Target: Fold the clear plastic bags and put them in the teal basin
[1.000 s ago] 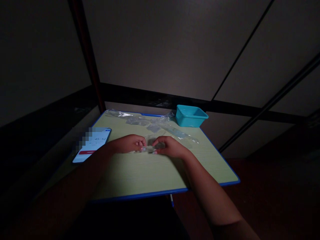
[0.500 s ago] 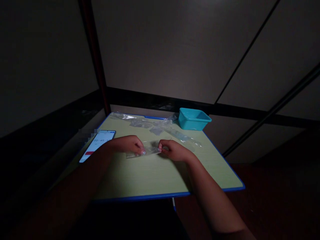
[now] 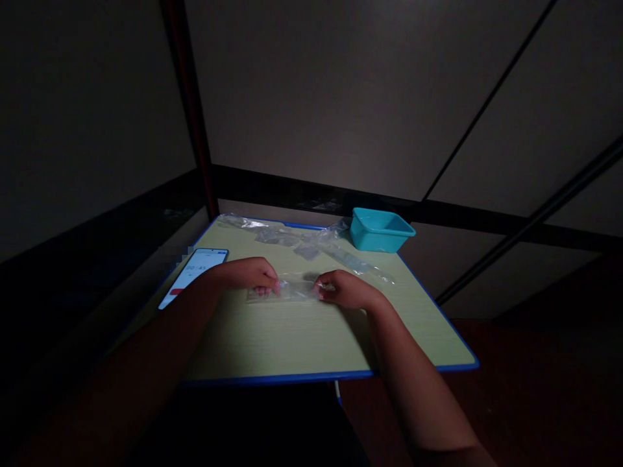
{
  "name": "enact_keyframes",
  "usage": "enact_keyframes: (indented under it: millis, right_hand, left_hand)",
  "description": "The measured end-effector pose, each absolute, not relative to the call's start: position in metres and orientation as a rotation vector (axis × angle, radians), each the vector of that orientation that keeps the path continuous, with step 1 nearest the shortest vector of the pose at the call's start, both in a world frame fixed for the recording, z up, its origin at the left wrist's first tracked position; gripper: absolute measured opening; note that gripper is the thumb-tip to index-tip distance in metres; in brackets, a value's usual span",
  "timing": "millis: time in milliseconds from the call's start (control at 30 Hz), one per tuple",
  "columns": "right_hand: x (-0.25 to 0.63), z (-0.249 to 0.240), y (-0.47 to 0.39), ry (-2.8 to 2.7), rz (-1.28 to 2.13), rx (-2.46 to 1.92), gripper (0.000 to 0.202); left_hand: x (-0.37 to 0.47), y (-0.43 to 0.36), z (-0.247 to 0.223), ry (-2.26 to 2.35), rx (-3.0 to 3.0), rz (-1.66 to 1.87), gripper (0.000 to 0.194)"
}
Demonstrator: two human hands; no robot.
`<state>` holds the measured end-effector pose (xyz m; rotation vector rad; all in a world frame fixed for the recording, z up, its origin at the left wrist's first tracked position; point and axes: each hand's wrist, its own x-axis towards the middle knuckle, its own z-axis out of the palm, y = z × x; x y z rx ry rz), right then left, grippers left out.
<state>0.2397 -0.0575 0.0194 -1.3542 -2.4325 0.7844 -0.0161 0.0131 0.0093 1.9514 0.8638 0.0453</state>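
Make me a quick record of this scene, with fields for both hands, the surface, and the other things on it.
Left hand: fingers curled on the left part of a thin, clear plastic strip
Right hand: pinching the same strip near its right end
Surface: pale yellow-green table with blue edging
Left side: phone with lit screen, partly hidden by the left forearm
Far side: loose, crumpled clear plastic pieces
Far right corner: turquoise rectangular tub
Lighting: dim
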Motion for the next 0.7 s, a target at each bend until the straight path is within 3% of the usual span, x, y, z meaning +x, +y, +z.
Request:
enact_keyframes:
  millis: [233,567,700]
  right_hand:
    - [0.2436,0.0161,-0.0527,-2.310,0.801,-1.380,0.009]
    - [0.2462,0.0160,-0.0557,-2.250,1.159,-1.339,0.011]
    - [0.2487,0.0175,-0.0554,-2.261,1.153,-1.389,0.011]
  left_hand:
    - [-0.0184,0.0148,0.0085,0.925,1.954,0.065,0.031]
    - [-0.0178,0.0167,0.0016,0.884,1.853,0.097,0.027]
    - [-0.0175,0.0144,0.0029,0.869,1.867,0.056,0.025]
